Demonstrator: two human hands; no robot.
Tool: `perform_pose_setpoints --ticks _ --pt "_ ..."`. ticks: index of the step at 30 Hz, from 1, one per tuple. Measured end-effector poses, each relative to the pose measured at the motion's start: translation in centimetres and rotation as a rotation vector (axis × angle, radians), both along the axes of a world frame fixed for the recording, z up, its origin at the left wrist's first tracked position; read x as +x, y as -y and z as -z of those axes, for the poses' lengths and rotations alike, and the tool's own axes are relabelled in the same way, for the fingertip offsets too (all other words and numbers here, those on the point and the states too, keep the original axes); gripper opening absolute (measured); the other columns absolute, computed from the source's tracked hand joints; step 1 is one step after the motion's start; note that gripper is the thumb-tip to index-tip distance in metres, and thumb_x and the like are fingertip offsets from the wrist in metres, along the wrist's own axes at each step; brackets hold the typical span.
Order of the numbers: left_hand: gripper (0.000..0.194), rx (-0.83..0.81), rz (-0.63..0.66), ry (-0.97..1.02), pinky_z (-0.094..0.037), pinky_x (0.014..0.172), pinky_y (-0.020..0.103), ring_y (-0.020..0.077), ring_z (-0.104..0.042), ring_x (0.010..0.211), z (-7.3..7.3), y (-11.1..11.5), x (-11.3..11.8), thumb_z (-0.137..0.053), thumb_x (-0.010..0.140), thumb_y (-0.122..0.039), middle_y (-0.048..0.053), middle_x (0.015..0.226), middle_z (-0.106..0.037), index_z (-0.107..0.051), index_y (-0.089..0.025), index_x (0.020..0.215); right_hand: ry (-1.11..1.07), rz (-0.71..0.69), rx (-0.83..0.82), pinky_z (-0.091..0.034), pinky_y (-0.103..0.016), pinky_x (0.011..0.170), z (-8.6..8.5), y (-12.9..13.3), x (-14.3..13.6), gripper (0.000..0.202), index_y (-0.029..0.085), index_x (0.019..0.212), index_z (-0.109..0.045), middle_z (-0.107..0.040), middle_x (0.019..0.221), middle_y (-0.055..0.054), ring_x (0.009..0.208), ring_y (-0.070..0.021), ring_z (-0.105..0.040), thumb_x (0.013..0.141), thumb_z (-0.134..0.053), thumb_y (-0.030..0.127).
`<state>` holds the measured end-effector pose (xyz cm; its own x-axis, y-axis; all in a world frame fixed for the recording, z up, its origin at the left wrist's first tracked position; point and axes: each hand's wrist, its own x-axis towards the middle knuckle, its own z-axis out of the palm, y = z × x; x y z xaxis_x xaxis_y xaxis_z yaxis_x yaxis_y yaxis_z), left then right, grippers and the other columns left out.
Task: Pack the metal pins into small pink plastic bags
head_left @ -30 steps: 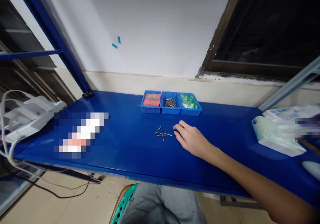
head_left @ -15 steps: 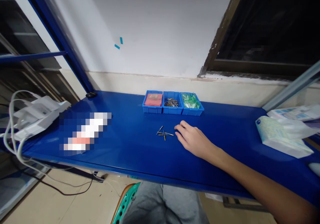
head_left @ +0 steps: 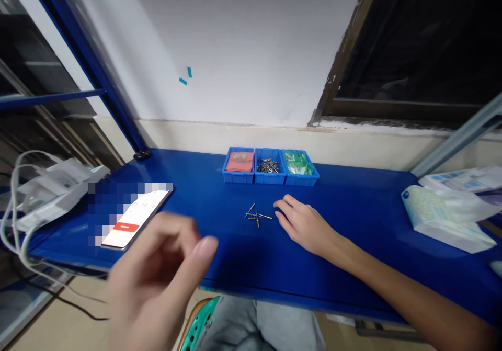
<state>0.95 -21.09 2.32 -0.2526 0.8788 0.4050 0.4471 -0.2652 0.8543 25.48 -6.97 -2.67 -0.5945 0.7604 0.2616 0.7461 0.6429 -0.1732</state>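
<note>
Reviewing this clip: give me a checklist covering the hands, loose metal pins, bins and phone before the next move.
1. Right hand clear of the loose metal pins: ok, it rests just right of them, apart.
2. Left hand empty: cannot tell; it is blurred and curled, with no object visible.
3. Loose metal pins lying separately: not ok, several cross one another.
4. Blue bins upright and lined up: ok, three side by side.
5. Middle bin's contents uncovered: ok, its metal pins are visible from above.
6. Phone fully visible: not ok, partly pixelated.
</note>
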Motion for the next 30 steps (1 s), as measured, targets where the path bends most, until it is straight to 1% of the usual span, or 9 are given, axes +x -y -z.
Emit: perform_pose_setpoints --ticks 1,2,5,8,12,15,20,24,30 --pt "0.024 -0.001 0.010 0.015 -0.038 0.048 0.022 0.0115 -0.045 0.056 -0.5 -1.7 0.2 -0.063 0.092 -0.041 -0.004 0.067 -0.047 -0.052 -0.023 0.081 0.001 -0.001 0.006 -0.045 -0.027 0.067 0.0 0.0 0.0 0.023 0.020 0.112 -0.061 -0.059 0.101 -0.008 0.077 -0.0170 -0.064 0.101 -0.041 0.024" --pt "0.026 -0.014 0.100 -0.013 -0.033 0.045 0.021 0.0103 -0.041 0.052 -0.9 -3.6 0.4 -0.064 0.091 -0.041 -0.005 0.065 -0.045 -0.051 -0.022 0.079 0.005 -0.002 0.012 -0.045 -0.027 0.067 0.0 0.0 0.0 0.023 0.019 0.112 -0.060 -0.059 0.101 -0.008 0.078 -0.0171 -0.065 0.101 -0.041 0.024" --pt "0.022 -0.083 0.307 -0.198 -0.032 0.049 0.021 0.0104 -0.043 0.055 -1.1 -9.1 0.6 -0.056 0.095 -0.038 -0.004 0.067 -0.050 -0.053 -0.020 0.083 0.025 0.000 0.023 -0.046 -0.027 0.066 -0.1 -0.1 -0.2 0.023 0.019 0.112 -0.061 -0.060 0.103 -0.008 0.079 -0.0173 -0.065 0.102 -0.041 0.025" --pt "0.016 -0.085 0.470 -0.495 -0.034 0.056 0.023 0.0128 -0.050 0.060 -0.1 -13.7 1.1 -0.054 0.096 -0.030 -0.002 0.071 -0.058 -0.055 -0.018 0.086 0.038 -0.005 0.019 -0.046 -0.027 0.066 -0.6 -0.3 -0.5 0.023 0.019 0.111 -0.061 -0.061 0.102 -0.008 0.079 -0.0171 -0.065 0.102 -0.042 0.027" --pt "0.012 -0.059 0.516 -0.777 -0.034 0.056 0.025 0.0165 -0.056 0.064 1.4 -17.6 2.6 -0.054 0.096 -0.024 0.002 0.074 -0.062 -0.057 -0.018 0.086 0.017 -0.038 0.005 -0.048 -0.029 0.071 -0.8 -0.9 -0.9 0.023 0.018 0.103 -0.062 -0.062 0.100 -0.007 0.080 -0.0179 -0.065 0.102 -0.042 0.029" --pt "0.014 0.034 0.572 -0.772 -0.040 0.063 0.026 0.0176 -0.061 0.072 2.6 -19.0 3.2 -0.048 0.100 -0.023 0.003 0.083 -0.066 -0.059 -0.018 0.092 -0.069 -0.091 0.003 -0.048 -0.030 0.076 -0.5 -1.4 -0.9 0.024 0.018 0.095 -0.062 -0.062 0.095 -0.007 0.082 -0.0176 -0.064 0.103 -0.040 0.026" --pt "0.025 0.159 0.565 -0.755 -0.045 0.072 0.028 0.0180 -0.063 0.080 4.4 -19.3 2.4 -0.041 0.104 -0.030 0.006 0.092 -0.068 -0.062 -0.017 0.098 -0.179 -0.118 -0.011 -0.048 -0.030 0.076 -0.2 -1.7 -0.5 0.024 0.018 0.094 -0.061 -0.062 0.089 -0.005 0.081 -0.0166 -0.062 0.103 -0.039 0.023" --pt "0.027 0.168 0.560 -0.736 -0.044 0.071 0.027 0.0163 -0.062 0.076 4.7 -19.3 2.0 -0.041 0.104 -0.030 0.004 0.087 -0.068 -0.063 -0.016 0.096 -0.167 -0.127 -0.018 -0.048 -0.030 0.076 -0.3 -1.3 -0.3 0.022 0.019 0.093 -0.061 -0.061 0.089 -0.004 0.080 -0.0165 -0.062 0.103 -0.042 0.024" --pt "0.030 0.151 0.564 -0.700 -0.038 0.061 0.024 0.0132 -0.056 0.063 4.6 -19.1 2.1 -0.044 0.103 -0.033 0.001 0.074 -0.064 -0.064 -0.016 0.089 -0.138 -0.108 -0.020 -0.048 -0.029 0.075 -0.1 -0.9 -0.3 0.019 0.019 0.097 -0.061 -0.062 0.094 -0.004 0.080 -0.0159 -0.063 0.102 -0.044 0.027"
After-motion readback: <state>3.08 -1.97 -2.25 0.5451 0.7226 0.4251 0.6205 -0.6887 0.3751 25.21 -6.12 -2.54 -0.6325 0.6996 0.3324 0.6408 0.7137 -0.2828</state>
